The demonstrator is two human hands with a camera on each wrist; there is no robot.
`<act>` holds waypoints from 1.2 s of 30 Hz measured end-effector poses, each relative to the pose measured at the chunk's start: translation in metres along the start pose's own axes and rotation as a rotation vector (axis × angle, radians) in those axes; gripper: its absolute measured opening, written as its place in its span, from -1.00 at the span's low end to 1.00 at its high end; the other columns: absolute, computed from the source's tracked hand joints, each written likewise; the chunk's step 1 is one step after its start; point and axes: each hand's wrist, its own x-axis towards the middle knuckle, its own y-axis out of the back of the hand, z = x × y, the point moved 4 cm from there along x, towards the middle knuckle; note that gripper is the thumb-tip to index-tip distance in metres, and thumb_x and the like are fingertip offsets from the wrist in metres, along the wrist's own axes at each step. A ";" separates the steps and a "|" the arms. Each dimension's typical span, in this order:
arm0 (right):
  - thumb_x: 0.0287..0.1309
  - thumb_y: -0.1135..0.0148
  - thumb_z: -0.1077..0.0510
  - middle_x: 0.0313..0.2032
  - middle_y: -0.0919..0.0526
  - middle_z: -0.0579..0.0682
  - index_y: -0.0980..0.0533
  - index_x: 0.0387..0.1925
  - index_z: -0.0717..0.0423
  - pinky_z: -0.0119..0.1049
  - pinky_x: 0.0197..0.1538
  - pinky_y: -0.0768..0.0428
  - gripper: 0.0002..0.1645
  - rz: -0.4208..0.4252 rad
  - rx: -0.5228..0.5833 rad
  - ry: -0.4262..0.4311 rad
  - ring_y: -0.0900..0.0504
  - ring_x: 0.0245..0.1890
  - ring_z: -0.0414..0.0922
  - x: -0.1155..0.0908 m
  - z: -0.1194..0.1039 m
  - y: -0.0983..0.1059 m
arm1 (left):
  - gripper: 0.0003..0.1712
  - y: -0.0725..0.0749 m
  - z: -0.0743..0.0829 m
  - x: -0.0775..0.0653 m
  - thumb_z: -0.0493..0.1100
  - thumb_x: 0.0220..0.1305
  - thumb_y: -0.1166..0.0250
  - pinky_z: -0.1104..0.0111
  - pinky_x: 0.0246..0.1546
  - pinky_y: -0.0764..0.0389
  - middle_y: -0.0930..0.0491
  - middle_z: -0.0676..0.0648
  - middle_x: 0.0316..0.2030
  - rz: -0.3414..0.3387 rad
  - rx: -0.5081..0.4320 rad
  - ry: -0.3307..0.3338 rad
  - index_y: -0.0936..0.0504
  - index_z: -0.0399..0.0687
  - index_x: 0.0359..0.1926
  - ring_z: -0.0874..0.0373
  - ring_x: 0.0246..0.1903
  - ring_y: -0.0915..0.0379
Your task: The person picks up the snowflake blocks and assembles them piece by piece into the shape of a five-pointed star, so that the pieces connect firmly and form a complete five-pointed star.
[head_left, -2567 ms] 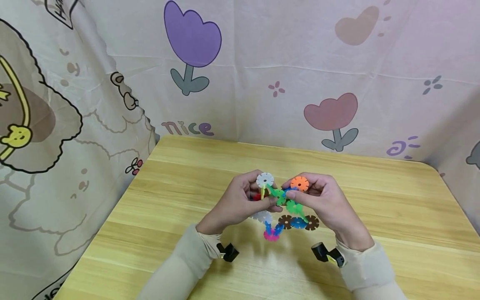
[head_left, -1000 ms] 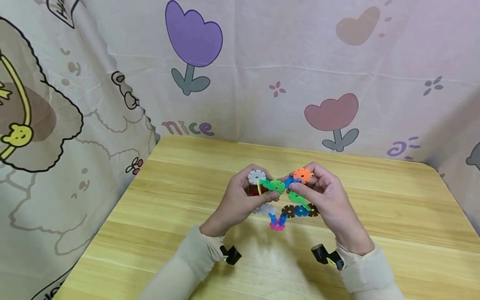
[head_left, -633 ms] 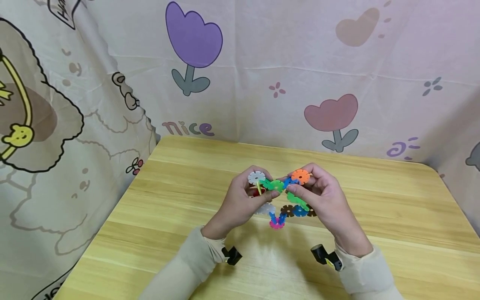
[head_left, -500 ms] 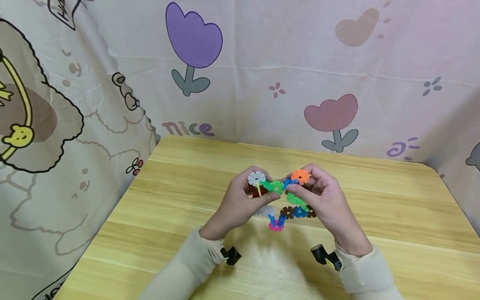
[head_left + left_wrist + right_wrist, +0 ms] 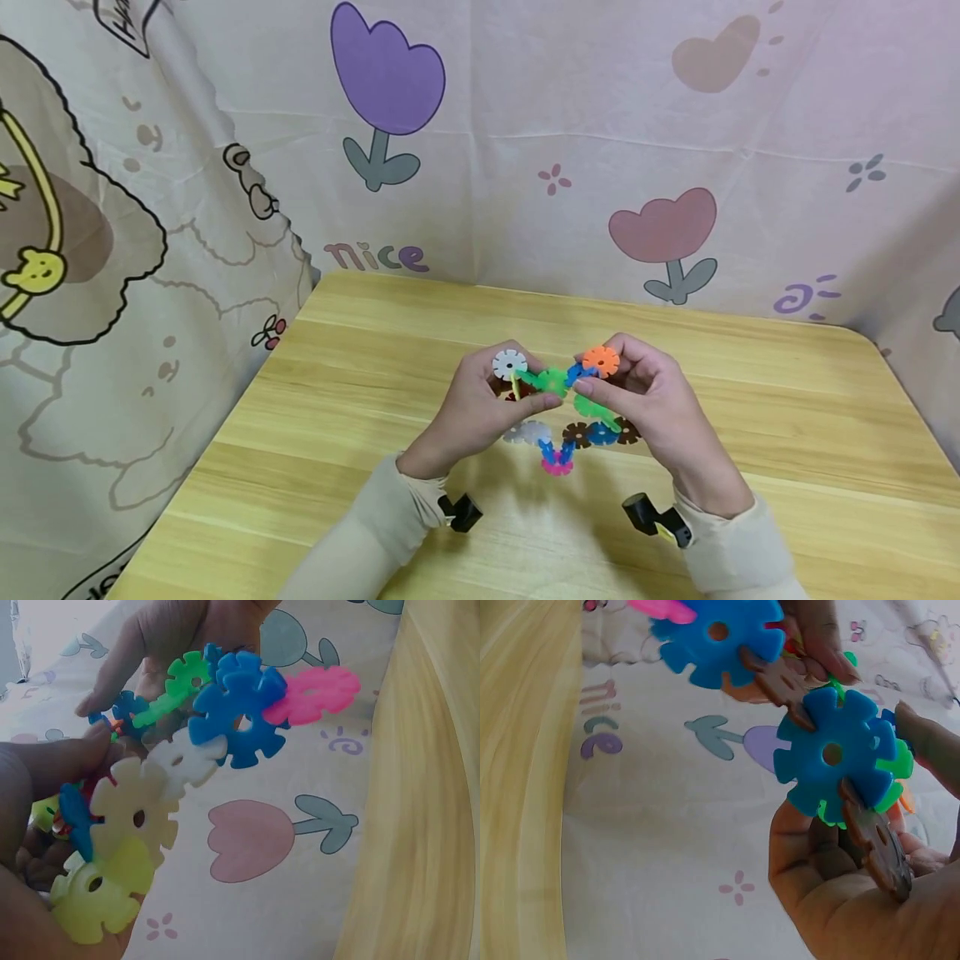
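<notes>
Both hands hold up a linked chain of notched plastic snowflake discs over the table. My left hand (image 5: 480,408) pinches the chain near a green disc (image 5: 552,382), with a white disc (image 5: 510,364) at its fingers. Thumb and fingers of my right hand (image 5: 652,400) pinch a blue disc (image 5: 580,374) beside an orange disc (image 5: 601,362). Below hang a pink disc (image 5: 557,465), brown discs (image 5: 577,434) and another blue disc (image 5: 602,433). In the left wrist view, a pale yellow disc (image 5: 101,896) lies near the left palm. Some discs are hidden behind the fingers.
The light wooden table (image 5: 360,350) spreads beneath the hands. A printed cloth (image 5: 525,100) with tulips hangs behind it and along the left side. A small black camera (image 5: 462,512) sits at the left wrist, and another black camera (image 5: 641,512) at the right.
Both hands keep their pinch. The chain rose slightly with the hands, then lowered a little in the last half second. The gap between the green and blue discs has narrowed.
</notes>
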 end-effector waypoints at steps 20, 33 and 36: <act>0.28 -0.41 0.31 -0.31 -0.77 0.01 -0.59 -0.23 0.28 -0.31 -0.22 -0.67 -0.87 -0.018 0.067 -0.053 -0.68 -0.33 -0.11 0.002 0.006 -0.005 | -0.79 -0.001 0.001 0.000 -0.44 0.18 -0.51 0.38 -0.44 -0.71 -0.66 -0.10 -0.36 -0.011 0.004 -0.007 -0.64 -0.24 -0.24 0.04 -0.43 -0.61; 0.31 -0.43 0.17 -0.32 -0.73 0.08 -0.60 -0.20 0.26 -0.32 -0.29 -0.58 -0.78 -0.035 -0.073 -0.107 -0.58 -0.40 -0.08 0.003 0.006 0.001 | -0.81 -0.002 -0.007 0.001 -0.36 0.22 -0.51 0.42 -0.48 -0.66 -0.65 -0.12 -0.37 -0.026 0.009 0.069 -0.67 -0.20 -0.18 0.14 -0.48 -0.57; 0.39 -0.37 0.09 -0.31 -0.70 0.09 -0.63 -0.14 0.20 -0.32 -0.30 -0.56 -0.78 -0.061 -0.148 -0.108 -0.56 -0.39 -0.05 0.003 0.007 0.006 | -0.77 -0.001 -0.014 0.001 -0.29 0.24 -0.52 0.40 -0.48 -0.66 -0.65 -0.11 -0.38 -0.015 -0.006 0.130 -0.66 -0.16 -0.14 0.13 -0.50 -0.56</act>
